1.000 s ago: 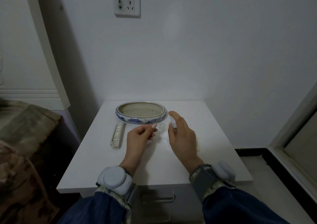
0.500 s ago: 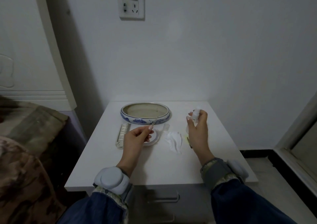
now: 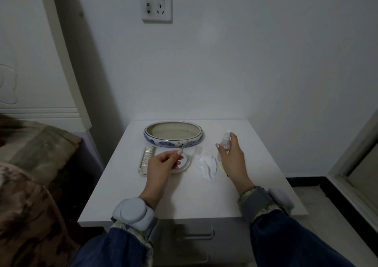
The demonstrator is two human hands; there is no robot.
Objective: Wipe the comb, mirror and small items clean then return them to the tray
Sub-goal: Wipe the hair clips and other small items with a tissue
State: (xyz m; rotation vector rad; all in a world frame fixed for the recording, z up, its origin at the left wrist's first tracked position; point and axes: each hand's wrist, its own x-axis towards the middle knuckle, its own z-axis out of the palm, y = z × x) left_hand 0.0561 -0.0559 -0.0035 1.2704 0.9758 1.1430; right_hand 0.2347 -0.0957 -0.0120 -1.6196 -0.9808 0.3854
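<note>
Right hand (image 3: 232, 158) lifted spray bottle (image 3: 224, 141) off cloth (image 3: 208, 166), left hand (image 3: 163, 162) pinching tweezers (image 3: 184, 144); tray (image 3: 173, 143) empty, wiping unfinished.

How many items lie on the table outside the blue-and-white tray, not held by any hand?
4 that I can see: the comb at left, the round mirror partly under the left hand, a small clear piece near the tray, and the white wipe. The hands may hide others.

A dim room: a plain white wall (image 3: 245, 62) carries a switch-and-socket plate (image 3: 156, 1). A white table (image 3: 194, 201) with a drawer handle (image 3: 196, 237) stands beside a bed (image 3: 30, 164).
</note>
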